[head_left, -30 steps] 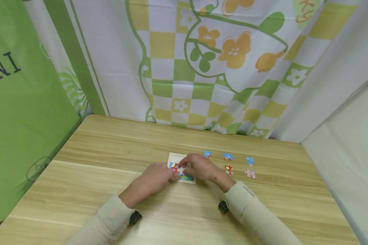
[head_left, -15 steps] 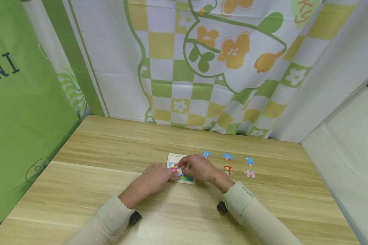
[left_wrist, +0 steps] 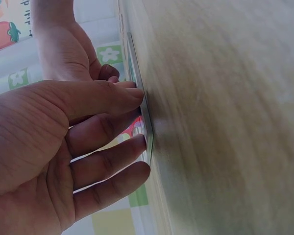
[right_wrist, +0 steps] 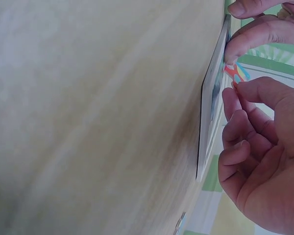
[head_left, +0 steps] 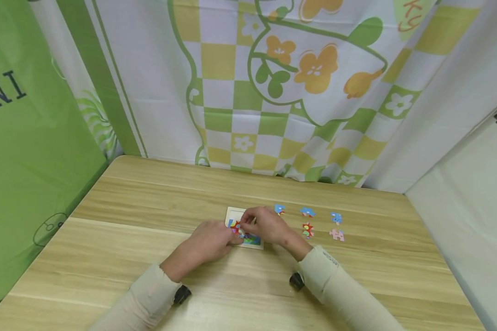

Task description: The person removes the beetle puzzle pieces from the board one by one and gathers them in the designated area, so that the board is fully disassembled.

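Observation:
A small puzzle board [head_left: 234, 213] with a pale rim lies on the table in the head view, with colourful pieces along its lower part. My left hand [head_left: 210, 240] holds the board at its left side, thumb and fingertips at the edge in the left wrist view. Above the board, my right hand [head_left: 267, 225] pinches a red puzzle piece [right_wrist: 233, 71] between thumb and forefinger, while its other fingers curl loosely. The piece slants close to the left hand's fingertip. Fingers hide much of the board and part of the piece.
Right of the board lie loose puzzle pieces: blue ones [head_left: 308, 212] in a far row, a red spotted one [head_left: 308, 230] and a pink one [head_left: 337, 235] nearer. A patterned curtain [head_left: 248, 124] hangs behind the wooden table [head_left: 170, 193].
My right hand and forearm have shifted slightly left, with the fingertips drawn closer together over the board. The left hand stays in place, and the loose pieces have not moved.

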Available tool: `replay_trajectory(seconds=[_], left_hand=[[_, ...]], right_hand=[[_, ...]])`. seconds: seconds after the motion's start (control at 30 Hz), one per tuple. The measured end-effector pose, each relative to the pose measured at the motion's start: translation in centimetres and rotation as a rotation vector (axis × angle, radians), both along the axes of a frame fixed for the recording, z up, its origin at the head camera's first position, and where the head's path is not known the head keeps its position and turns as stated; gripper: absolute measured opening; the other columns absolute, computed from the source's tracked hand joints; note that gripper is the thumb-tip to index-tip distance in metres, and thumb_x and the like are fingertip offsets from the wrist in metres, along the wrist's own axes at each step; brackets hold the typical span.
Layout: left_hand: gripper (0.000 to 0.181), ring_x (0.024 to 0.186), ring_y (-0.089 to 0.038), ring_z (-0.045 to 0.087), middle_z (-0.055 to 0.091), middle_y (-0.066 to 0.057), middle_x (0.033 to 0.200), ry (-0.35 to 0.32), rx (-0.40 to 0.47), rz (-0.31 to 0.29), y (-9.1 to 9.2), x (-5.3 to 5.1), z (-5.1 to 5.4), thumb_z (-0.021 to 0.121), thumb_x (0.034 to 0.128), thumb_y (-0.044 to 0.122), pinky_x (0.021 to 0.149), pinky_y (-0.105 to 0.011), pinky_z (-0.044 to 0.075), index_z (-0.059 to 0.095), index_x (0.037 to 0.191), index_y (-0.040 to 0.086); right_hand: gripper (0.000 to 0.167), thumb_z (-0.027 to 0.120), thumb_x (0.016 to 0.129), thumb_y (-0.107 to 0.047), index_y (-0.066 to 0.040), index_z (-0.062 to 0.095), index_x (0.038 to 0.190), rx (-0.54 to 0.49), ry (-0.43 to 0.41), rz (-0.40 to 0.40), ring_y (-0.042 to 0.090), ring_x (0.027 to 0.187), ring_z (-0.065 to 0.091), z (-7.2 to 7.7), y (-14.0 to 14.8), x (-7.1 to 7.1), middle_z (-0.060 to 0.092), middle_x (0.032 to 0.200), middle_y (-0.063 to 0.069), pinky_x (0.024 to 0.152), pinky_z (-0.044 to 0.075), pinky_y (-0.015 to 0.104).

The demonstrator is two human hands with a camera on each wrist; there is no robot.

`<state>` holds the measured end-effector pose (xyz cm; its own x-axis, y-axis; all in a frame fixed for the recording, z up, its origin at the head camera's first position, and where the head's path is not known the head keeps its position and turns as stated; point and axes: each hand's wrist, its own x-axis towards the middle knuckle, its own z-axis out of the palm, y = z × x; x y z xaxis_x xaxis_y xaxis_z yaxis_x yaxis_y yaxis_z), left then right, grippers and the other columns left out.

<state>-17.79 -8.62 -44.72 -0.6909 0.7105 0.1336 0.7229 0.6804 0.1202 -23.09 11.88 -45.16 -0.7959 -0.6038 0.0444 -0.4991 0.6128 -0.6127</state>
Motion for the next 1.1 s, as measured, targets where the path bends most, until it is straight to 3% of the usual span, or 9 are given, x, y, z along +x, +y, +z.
replay_trajectory(seconds=[0.2, 0.47, 0.93, 1.1], left_hand=[[0.021, 0.056, -0.013, 0.04, 0.045, 0.007, 0.062, -0.018, -0.014, 0.003, 0.0, -0.1, 0.0, 0.078, 0.086, 0.011, 0.046, -0.032, 0.04, 0.069, 0.077, 0.027], [0.019, 0.057, -0.012, 0.043, 0.056, 0.006, 0.066, -0.034, -0.015, 0.019, 0.1, -0.2, 0.0, 0.079, 0.0851, 0.01, 0.048, -0.032, 0.042, 0.081, 0.089, 0.028], [0.02, 0.059, -0.011, 0.042, 0.062, 0.007, 0.071, -0.072, -0.022, 0.042, 0.3, -0.1, 0.1, 0.08, 0.0878, 0.013, 0.05, -0.031, 0.042, 0.085, 0.101, 0.027], [0.021, 0.058, -0.013, 0.037, 0.046, 0.007, 0.061, -0.071, -0.006, 0.045, 0.4, -0.1, 0.1, 0.077, 0.0865, 0.008, 0.046, -0.031, 0.037, 0.079, 0.084, 0.029]], right_hand=[[0.009, 0.07, 0.093, -0.008, -0.013, 0.073, 0.087, -0.003, -0.018, -0.011, 0.005, 0.07, 0.06, 0.0, -0.2, 0.1, 0.067, 0.079, -0.008, 0.062, 0.05, 0.024], [0.009, 0.07, 0.092, -0.007, -0.014, 0.073, 0.087, 0.026, -0.016, -0.063, 0.006, 0.072, 0.06, 0.5, -0.1, 0.0, 0.067, 0.079, -0.008, 0.065, 0.05, 0.026], [0.008, 0.069, 0.096, -0.009, -0.011, 0.073, 0.089, 0.008, -0.046, -0.069, 0.008, 0.076, 0.06, 0.5, 3.3, -0.1, 0.067, 0.083, -0.006, 0.068, 0.05, 0.028], [0.007, 0.069, 0.098, -0.01, -0.01, 0.072, 0.092, 0.014, -0.07, -0.094, 0.01, 0.077, 0.06, 0.7, 4.9, 0.3, 0.066, 0.085, -0.005, 0.068, 0.052, 0.03]])
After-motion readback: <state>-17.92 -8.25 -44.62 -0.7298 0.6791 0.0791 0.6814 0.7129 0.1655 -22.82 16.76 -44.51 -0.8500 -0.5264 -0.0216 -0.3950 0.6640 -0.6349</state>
